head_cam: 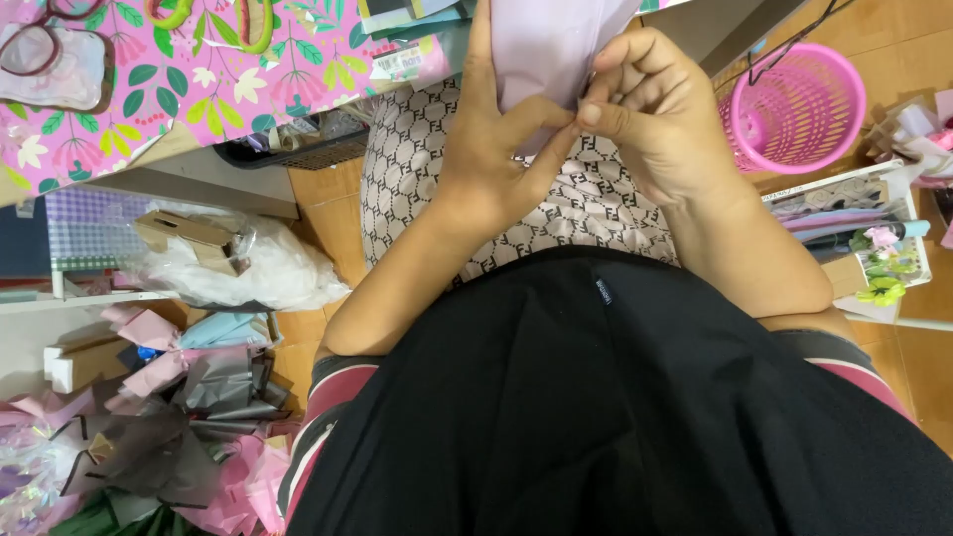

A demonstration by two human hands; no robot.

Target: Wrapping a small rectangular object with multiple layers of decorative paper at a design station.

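I hold a pale lilac sheet of paper [546, 45] in front of my chest, over my patterned lap. My left hand [496, 139] grips its lower left part, thumb pressed against the sheet's bottom edge. My right hand [650, 104] pinches the same bottom edge from the right, fingers curled over the paper. The two thumbs meet at the fold. The top of the sheet runs out of view.
A table with a pink floral cover [199, 79] stands at the upper left. A pink mesh basket [799, 104] sits at the upper right beside a white box of paper scraps [864, 233]. Crumpled wrapping paper and ribbons [169, 417] pile up on the floor at the lower left.
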